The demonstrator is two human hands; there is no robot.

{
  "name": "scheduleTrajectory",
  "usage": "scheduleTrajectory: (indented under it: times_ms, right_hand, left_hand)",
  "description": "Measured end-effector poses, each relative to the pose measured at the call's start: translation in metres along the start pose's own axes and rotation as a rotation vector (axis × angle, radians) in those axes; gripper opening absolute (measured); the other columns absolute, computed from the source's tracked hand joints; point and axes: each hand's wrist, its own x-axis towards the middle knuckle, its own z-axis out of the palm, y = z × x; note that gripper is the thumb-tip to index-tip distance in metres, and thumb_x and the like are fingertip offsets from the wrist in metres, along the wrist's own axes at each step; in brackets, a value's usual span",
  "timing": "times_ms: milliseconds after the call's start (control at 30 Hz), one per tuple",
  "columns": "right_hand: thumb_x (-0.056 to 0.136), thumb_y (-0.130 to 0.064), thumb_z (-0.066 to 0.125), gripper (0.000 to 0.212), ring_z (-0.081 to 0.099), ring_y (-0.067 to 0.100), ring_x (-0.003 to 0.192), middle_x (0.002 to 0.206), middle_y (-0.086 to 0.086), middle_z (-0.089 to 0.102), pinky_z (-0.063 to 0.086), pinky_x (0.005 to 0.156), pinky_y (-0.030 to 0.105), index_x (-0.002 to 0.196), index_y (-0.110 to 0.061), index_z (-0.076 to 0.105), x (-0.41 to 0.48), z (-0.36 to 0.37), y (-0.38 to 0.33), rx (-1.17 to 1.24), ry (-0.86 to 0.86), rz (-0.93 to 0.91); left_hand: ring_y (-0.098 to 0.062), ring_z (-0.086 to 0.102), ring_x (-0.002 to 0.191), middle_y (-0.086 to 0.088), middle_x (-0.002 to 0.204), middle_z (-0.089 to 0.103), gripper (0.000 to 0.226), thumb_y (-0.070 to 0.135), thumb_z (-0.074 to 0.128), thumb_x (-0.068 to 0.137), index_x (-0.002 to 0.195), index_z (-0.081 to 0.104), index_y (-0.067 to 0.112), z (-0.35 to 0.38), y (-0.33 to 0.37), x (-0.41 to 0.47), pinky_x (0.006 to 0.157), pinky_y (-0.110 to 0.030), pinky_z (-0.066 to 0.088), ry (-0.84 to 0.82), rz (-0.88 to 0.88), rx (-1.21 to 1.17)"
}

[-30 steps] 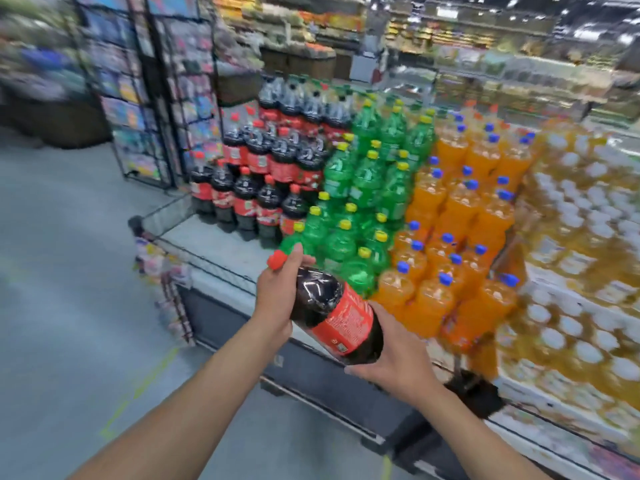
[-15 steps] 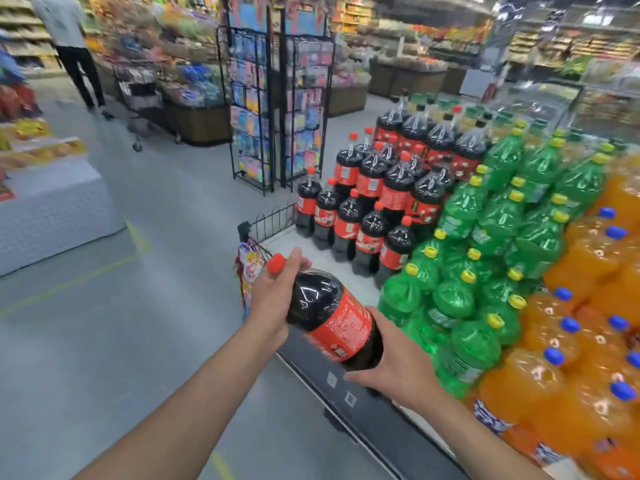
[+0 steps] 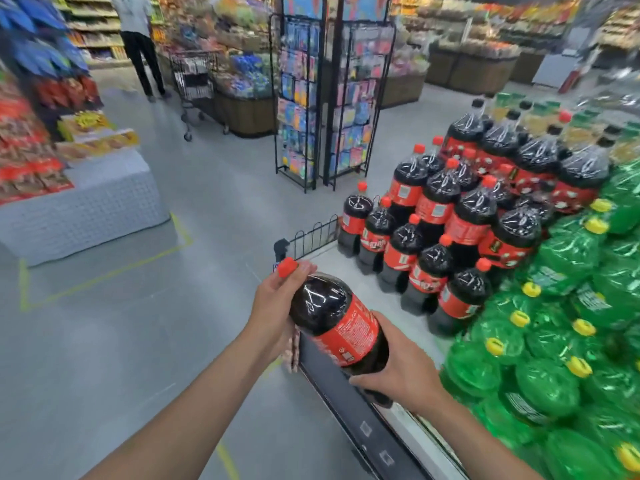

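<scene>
While the cola bottle (image 3: 341,327) lies tilted across our two hands, cap up and to the left, it hangs in the air over the front corner of the bench (image 3: 407,322), touching nothing but us. Our left hand (image 3: 273,306) curls round the neck and shoulder just under the red cap (image 3: 287,267). Our right hand (image 3: 405,368) cups the base from below, fingers wrapped round it. Both hands are closed on the bottle, neither one free.

We judge the step to be setting it down on the bare white patch at that corner, beside the front row of stacked cola bottles (image 3: 433,209). To do that well we should let the right hand carry the weight, swing the base down first, bring the bottle upright before it lands, and turn the red label outward. The low wire rail (image 3: 313,233) on the bench's edge and the nearest standing bottles leave little room, so a slow, straight descent seems wise; a knock could topple the row.

Green bottles (image 3: 554,306) with yellow caps crowd the bench to the right. Beyond lie a grey shop floor (image 3: 138,323) with yellow tape lines, two black wire card racks (image 3: 332,98), a grey-draped stand (image 3: 86,202) of snack packets and, far off, a person (image 3: 138,43) near a trolley (image 3: 194,74).
</scene>
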Motion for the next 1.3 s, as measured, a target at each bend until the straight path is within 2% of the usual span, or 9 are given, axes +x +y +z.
scheduleTrajectory:
  times_ms: [167,300,467,533,700,867,967,1133,1300]
  right_hand:
    - [0.048,-0.056,0.087,0.089,0.063,-0.002,0.095,0.105,-0.039,0.061,0.056,0.084,0.034,0.121,-0.065,0.036,0.065,0.018,-0.013,0.015,0.000,0.050]
    - [0.046,-0.057,0.087,0.098,0.064,-0.004,0.099,0.109,-0.037,0.063,0.057,0.086,0.035,0.129,-0.065,0.035,0.113,0.031,-0.029,0.028,0.048,0.118]
    - [0.047,-0.056,0.089,0.100,0.061,-0.005,0.106,0.111,-0.048,0.057,0.053,0.088,0.032,0.123,-0.076,0.029,0.164,0.039,-0.037,0.061,0.124,0.169]
    - [0.047,-0.055,0.090,0.101,0.061,-0.004,0.107,0.110,-0.046,0.058,0.054,0.089,0.034,0.123,-0.077,0.027,0.179,0.039,-0.035,0.070,0.151,0.208]
    - [0.048,-0.053,0.091,0.113,0.061,-0.005,0.109,0.114,-0.043,0.059,0.054,0.091,0.035,0.139,-0.068,0.026,0.226,0.041,-0.016,0.109,0.193,0.282]
    - [0.050,-0.042,0.094,0.110,0.058,-0.009,0.114,0.123,-0.035,0.062,0.054,0.093,0.033,0.141,-0.060,0.034,0.277,0.049,0.011,0.213,0.247,0.313]
    - [0.053,-0.040,0.094,0.108,0.057,-0.011,0.113,0.123,-0.037,0.060,0.053,0.088,0.028,0.137,-0.066,0.031,0.307,0.062,0.026,0.265,0.290,0.333]
    - [0.055,-0.040,0.093,0.101,0.062,-0.002,0.110,0.123,-0.030,0.062,0.058,0.083,0.039,0.137,-0.055,0.036,0.354,0.087,0.040,0.373,0.330,0.432]
    - [0.051,-0.041,0.089,0.104,0.061,-0.004,0.105,0.118,-0.030,0.063,0.048,0.076,0.020,0.138,-0.053,0.034,0.395,0.105,0.047,0.455,0.362,0.530]
  left_hand:
    - [-0.019,0.076,0.088,-0.008,0.097,0.079,0.045,0.029,0.077,0.076,0.111,0.071,0.001,-0.021,0.021,0.065,0.078,-0.033,0.062,-0.088,-0.010,0.005]
    - [-0.022,0.077,0.096,-0.007,0.105,0.080,0.053,0.036,0.077,0.077,0.118,0.073,0.004,-0.034,0.046,0.124,0.089,-0.040,0.060,-0.177,-0.061,0.124]
    - [-0.011,0.077,0.092,0.005,0.101,0.081,0.030,0.042,0.074,0.091,0.113,0.076,0.021,-0.030,0.070,0.195,0.078,-0.036,0.061,-0.251,-0.092,0.358]
    - [-0.013,0.077,0.097,0.005,0.101,0.081,0.031,0.046,0.073,0.093,0.111,0.078,0.020,-0.025,0.075,0.221,0.079,-0.042,0.064,-0.292,-0.089,0.437]
    - [-0.015,0.077,0.100,0.005,0.104,0.080,0.027,0.041,0.076,0.092,0.109,0.078,0.021,-0.002,0.078,0.282,0.083,-0.047,0.065,-0.389,-0.120,0.507]
    - [-0.006,0.076,0.079,0.004,0.091,0.081,0.014,0.021,0.080,0.091,0.104,0.078,0.016,0.034,0.070,0.329,0.064,-0.025,0.060,-0.395,-0.060,0.512]
    - [-0.010,0.077,0.087,0.004,0.095,0.081,0.016,0.022,0.084,0.086,0.100,0.079,0.017,0.047,0.061,0.360,0.076,-0.028,0.060,-0.393,0.018,0.602]
    - [-0.010,0.077,0.095,0.005,0.095,0.081,0.017,0.012,0.086,0.083,0.099,0.079,0.013,0.058,0.046,0.401,0.083,-0.019,0.057,-0.504,0.105,0.689]
    - [-0.002,0.074,0.095,0.014,0.094,0.080,0.021,0.014,0.089,0.080,0.098,0.080,0.023,0.066,0.035,0.443,0.084,-0.010,0.051,-0.682,0.212,0.823]
